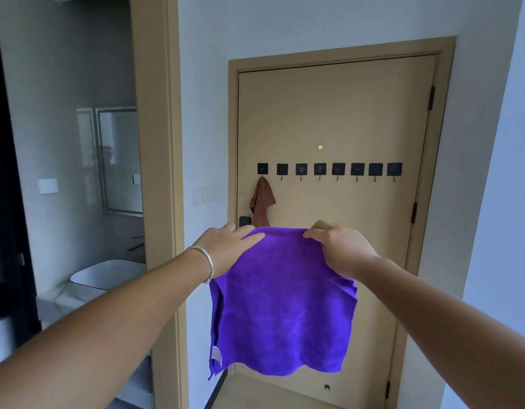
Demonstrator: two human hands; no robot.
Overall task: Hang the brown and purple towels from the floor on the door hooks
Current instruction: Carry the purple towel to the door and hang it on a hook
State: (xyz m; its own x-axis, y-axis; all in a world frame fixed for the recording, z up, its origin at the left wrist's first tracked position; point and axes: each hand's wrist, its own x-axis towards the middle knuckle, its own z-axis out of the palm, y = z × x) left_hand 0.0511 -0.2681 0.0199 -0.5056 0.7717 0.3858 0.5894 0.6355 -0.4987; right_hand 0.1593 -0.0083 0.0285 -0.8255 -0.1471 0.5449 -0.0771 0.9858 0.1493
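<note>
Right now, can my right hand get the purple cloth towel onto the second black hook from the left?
Probably not yet: the right hand and left hand both grip the purple cloth towel short of the door; nothing blocks the free second black hook.

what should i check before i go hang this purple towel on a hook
1. Brown towel already on the leftmost hook: ok.
2. Purple towel off the floor, held spread: ok.
3. Left hand and right hand each grip a top corner: ok.
4. Free hook beside it, second hook: ok.
5. Towel within reach of the door: not ok, hands are short of the hooks.
6. Hanging loop on the towel: cannot tell.
</note>
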